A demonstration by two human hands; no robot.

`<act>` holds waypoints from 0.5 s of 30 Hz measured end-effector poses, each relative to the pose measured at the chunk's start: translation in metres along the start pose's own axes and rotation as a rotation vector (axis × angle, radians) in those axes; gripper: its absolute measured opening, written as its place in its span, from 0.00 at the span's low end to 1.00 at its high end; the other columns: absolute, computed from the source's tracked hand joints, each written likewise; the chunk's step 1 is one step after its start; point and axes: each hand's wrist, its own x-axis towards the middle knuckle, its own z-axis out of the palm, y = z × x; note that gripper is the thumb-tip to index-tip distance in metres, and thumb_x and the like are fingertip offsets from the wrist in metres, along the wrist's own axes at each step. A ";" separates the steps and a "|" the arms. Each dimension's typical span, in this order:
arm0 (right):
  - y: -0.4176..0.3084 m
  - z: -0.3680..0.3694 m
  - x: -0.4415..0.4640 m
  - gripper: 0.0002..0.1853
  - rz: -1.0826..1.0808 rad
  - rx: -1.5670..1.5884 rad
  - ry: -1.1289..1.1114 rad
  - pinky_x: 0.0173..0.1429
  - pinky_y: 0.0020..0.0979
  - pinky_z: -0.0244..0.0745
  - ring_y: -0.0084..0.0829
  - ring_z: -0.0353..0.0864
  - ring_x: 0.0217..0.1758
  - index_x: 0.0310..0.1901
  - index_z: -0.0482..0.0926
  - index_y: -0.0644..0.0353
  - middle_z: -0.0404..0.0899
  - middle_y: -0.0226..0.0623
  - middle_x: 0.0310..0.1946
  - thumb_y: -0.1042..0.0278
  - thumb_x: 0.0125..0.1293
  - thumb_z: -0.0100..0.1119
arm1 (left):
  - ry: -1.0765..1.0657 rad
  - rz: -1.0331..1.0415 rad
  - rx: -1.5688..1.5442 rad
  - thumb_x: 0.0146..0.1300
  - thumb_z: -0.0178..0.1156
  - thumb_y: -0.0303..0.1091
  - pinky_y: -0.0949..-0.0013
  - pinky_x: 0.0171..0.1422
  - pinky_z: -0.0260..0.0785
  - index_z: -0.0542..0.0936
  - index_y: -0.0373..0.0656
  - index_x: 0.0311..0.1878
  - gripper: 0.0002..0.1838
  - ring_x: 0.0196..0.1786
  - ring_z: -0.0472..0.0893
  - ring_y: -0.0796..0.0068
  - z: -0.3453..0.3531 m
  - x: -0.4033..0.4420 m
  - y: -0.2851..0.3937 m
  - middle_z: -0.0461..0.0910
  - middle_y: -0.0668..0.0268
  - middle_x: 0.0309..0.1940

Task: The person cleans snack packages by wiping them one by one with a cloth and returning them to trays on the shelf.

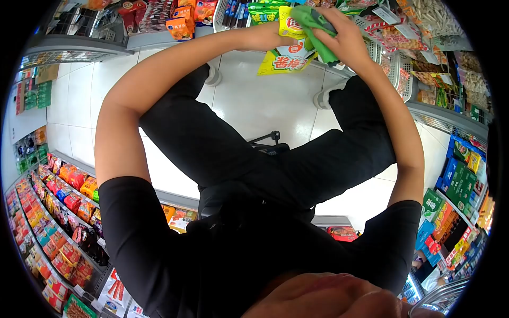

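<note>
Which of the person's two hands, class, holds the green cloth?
The right hand: its fingers curl over the green cloth. The left hand, by contrast, grips the yellow snack bag.

"What is pictured here?"
"A yellow snack packet (294, 51), printed with green and white, held up by the left hand (262, 37) at its left edge."
"And the lettering?"
"Large red characters run across its lower part; a red emblem sits near its top, and the bag tilts, its lower end angling to the left."
"The other item?"
"A bright green cloth (309, 19), crumpled in the right hand (343, 40), lies against the packet's right side, covering part of the printing. One fold hangs beneath the fingers, lower than the emblem."
</note>
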 end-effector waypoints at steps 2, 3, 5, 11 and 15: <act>0.001 -0.001 0.001 0.25 -0.024 -0.044 0.006 0.56 0.40 0.78 0.50 0.84 0.52 0.62 0.78 0.59 0.82 0.44 0.50 0.59 0.66 0.66 | -0.015 -0.118 -0.056 0.75 0.60 0.47 0.63 0.62 0.75 0.75 0.43 0.69 0.26 0.59 0.82 0.69 -0.006 0.000 0.002 0.81 0.59 0.61; 0.001 0.000 0.000 0.25 -0.033 -0.065 0.009 0.55 0.40 0.78 0.50 0.84 0.51 0.61 0.78 0.59 0.83 0.45 0.49 0.58 0.66 0.67 | -0.026 -0.178 -0.084 0.75 0.61 0.47 0.63 0.66 0.73 0.75 0.43 0.69 0.26 0.60 0.81 0.69 -0.008 0.000 0.001 0.81 0.60 0.62; 0.022 0.009 -0.001 0.24 0.081 -0.055 0.096 0.53 0.41 0.78 0.50 0.85 0.48 0.60 0.78 0.60 0.84 0.46 0.46 0.57 0.66 0.67 | -0.033 -0.209 -0.181 0.73 0.62 0.47 0.60 0.66 0.75 0.74 0.43 0.70 0.27 0.60 0.82 0.69 -0.011 0.009 -0.018 0.81 0.61 0.62; 0.040 0.004 -0.006 0.23 0.227 -0.004 0.030 0.50 0.40 0.79 0.47 0.86 0.45 0.57 0.79 0.61 0.85 0.50 0.43 0.54 0.68 0.66 | -0.023 -0.154 -0.411 0.74 0.61 0.44 0.57 0.65 0.78 0.71 0.42 0.70 0.28 0.62 0.83 0.68 -0.023 0.002 -0.017 0.81 0.59 0.63; 0.024 0.003 -0.004 0.22 0.146 0.028 0.066 0.53 0.41 0.78 0.48 0.85 0.48 0.58 0.77 0.62 0.84 0.51 0.45 0.58 0.67 0.66 | -0.003 -0.127 -0.459 0.72 0.65 0.42 0.54 0.68 0.76 0.71 0.42 0.70 0.28 0.65 0.81 0.65 -0.026 0.009 -0.026 0.79 0.59 0.66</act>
